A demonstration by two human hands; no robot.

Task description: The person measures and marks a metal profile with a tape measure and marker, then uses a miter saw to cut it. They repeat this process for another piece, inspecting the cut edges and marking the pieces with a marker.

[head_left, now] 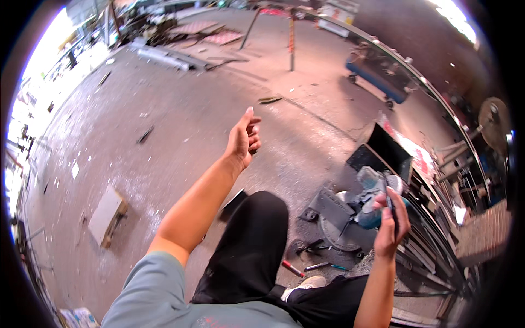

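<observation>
My left hand [244,136] is raised over the floor with the thumb stretched out. Its fingers are loosely curled, and nothing shows in them. On the right, my right hand [392,227] is closed round a thin dark strip [389,198] that points up and away from me. Its exact kind is unclear. Just beyond that hand stands a teal and grey cutting machine [370,218], probably a mitre saw, with a grey plate [332,209] on its base; the hand partly hides it. A red marker pen [293,268] and a teal pen [339,267] lie in front of the machine.
A black open box [383,153] sits behind the machine. Long metal bars [421,246] are stacked at right. A blue wheeled tank [377,82] stands beyond. A pale block [107,215] lies on the floor at left. Grey metal lengths [164,57] lie far off.
</observation>
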